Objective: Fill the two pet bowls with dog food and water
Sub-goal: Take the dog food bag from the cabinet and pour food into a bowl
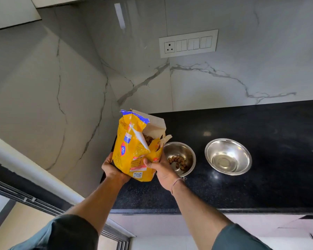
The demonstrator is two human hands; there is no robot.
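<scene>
1. Nearest the camera are two dark teal sleeves (65,233), with bare forearms reaching away to the black granite counter (260,177).
2. The left hand (114,168) cups the bottom corner of the yellow dog food bag (134,147), fingers curled under it. The right hand (161,168) grips the bag's right side, thumb across the front. There's a thread band (176,183) on that wrist.
3. The bag is held just left of the left steel bowl (185,148) and leans towards it. Its torn mouth is open, with kibble showing inside and one flap hanging over the bowl's rim.
4. That bowl only has a small heap of kibble (177,160) in the bottom, so I'd say the food part is underway, not done. The right steel bowl (213,152) sits apart from it. It might have water in it, but I honestly can't tell from the shine.
5. What could go wrong:
   - That ragged, wide mouth could dump kibble in a rush, past the rim and onto the counter.
   - The light bowl could skid on the glossy stone if the bag knocks it.
6. Count: two hands, two bowls, one bag, one switch plate (188,43) on the marble wall.
</scene>
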